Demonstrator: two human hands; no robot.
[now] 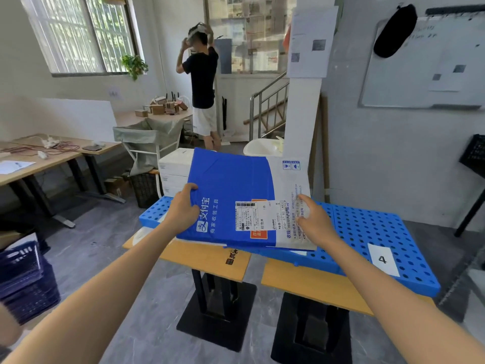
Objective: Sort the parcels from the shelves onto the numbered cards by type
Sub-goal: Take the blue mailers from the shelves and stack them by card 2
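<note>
Head view. A flat blue-and-white parcel point(236, 198), shipping label point(258, 215) facing up, lay across the blue perforated board point(380, 227) that covered 2 orange tabletops point(210, 258). Its near edge overhung the board. The left hand point(183, 206) gripped the parcel's left edge, thumb curled on top. The right hand point(315, 222) was at the white end, fingers loosely spread and holding nothing; contact could not be told. A card marked 4 point(383, 260) lay on the board, well to the right. White boxes point(174, 169) stood stacked behind.
</note>
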